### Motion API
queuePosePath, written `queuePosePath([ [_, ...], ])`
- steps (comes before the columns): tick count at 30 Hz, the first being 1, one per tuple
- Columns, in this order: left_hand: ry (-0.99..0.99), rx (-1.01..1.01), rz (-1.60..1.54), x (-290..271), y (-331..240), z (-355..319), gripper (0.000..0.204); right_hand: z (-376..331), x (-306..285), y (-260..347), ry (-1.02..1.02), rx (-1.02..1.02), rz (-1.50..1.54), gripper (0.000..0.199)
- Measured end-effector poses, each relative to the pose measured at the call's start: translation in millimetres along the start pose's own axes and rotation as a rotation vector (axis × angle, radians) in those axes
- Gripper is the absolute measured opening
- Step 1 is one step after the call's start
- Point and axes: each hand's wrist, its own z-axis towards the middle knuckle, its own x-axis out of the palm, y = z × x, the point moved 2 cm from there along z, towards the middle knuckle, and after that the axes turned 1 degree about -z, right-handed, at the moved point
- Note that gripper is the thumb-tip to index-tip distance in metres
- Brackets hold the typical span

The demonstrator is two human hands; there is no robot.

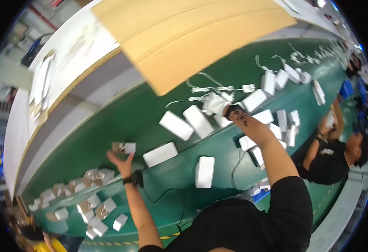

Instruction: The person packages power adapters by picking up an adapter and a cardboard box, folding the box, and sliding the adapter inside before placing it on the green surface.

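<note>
My left hand point(121, 164) is bare, with a dark band at the wrist. Its thumb and fingers are spread beside a small white box point(129, 148) with a brown part at one end, on the green work surface. A white glove covers my right hand point(214, 104), whose fingers look curled in among white cables point(200, 89) and plugs. What they hold, if anything, is hidden. Closed white boxes lie just left of that hand, one point(197, 122) beside another point(176, 125). A further white box point(160, 154) rests between my hands, and one point(205, 172) stands nearer me.
Several open boxes with brown inserts point(94, 177) line the left side. More white boxes point(254, 100) and cables spread to the right. A large cardboard sheet point(192, 38) overhangs the far side from a white shelf point(72, 52). A co-worker point(329, 159) in black works at right.
</note>
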Motion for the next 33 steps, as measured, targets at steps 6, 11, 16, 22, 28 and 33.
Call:
queuePosePath([
  [6,0.219,-0.349,-0.752,6,-120,-58,0.044,5,-111,-14,-0.270,0.510,0.999,0.025],
  [11,0.958,-1.239,-1.578,69,-267,-122,0.050,-47,-211,54,-0.549,0.458,1.753,0.018],
  [16,0.826,-0.079,-0.870,112,-234,-136,0.052,-100,-240,137,-0.351,0.562,1.803,0.025],
  [22,0.925,-1.128,-1.889,84,-242,-127,0.028,-97,-232,173,-0.444,0.782,1.645,0.031],
  [28,0.413,-1.482,-1.689,74,-194,-144,0.026,-94,-227,186,-0.419,0.657,1.707,0.034],
  [33,0.938,-0.935,-1.867,74,-163,-127,0.026,-75,-242,208,-0.242,0.414,1.571,0.034],
])
